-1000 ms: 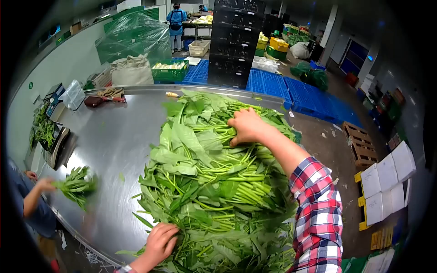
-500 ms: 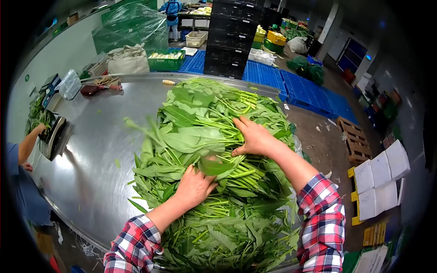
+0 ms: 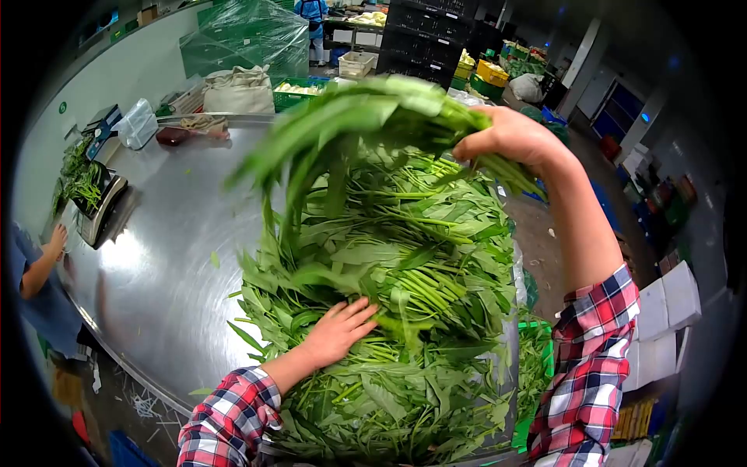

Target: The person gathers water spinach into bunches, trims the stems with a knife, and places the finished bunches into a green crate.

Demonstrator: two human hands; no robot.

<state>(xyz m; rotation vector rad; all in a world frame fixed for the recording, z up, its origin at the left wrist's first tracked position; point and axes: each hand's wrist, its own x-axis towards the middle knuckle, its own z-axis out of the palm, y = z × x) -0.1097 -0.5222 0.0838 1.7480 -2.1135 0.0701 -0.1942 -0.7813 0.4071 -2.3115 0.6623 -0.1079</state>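
A big heap of leafy green stalks [image 3: 405, 265] covers the near right part of a steel table [image 3: 171, 233]. My right hand [image 3: 510, 136] is raised above the heap and grips a bunch of the greens [image 3: 358, 117] by its stems, leaves trailing down to the left. My left hand [image 3: 338, 331] lies flat on the heap near its front, fingers spread, pressing on the leaves. Both my sleeves are red plaid.
A co-worker's arm [image 3: 39, 265] shows at the left edge, by a scale [image 3: 105, 206] with greens on it. Bags and a green crate [image 3: 292, 92] stand beyond the table's far edge. Blue pallets, black crate stacks and another person are further back.
My right hand has lifted a bunch of greens up off the heap. My left hand slid slightly down and now rests flat on the pile. The co-worker's arm dropped lower at the left.
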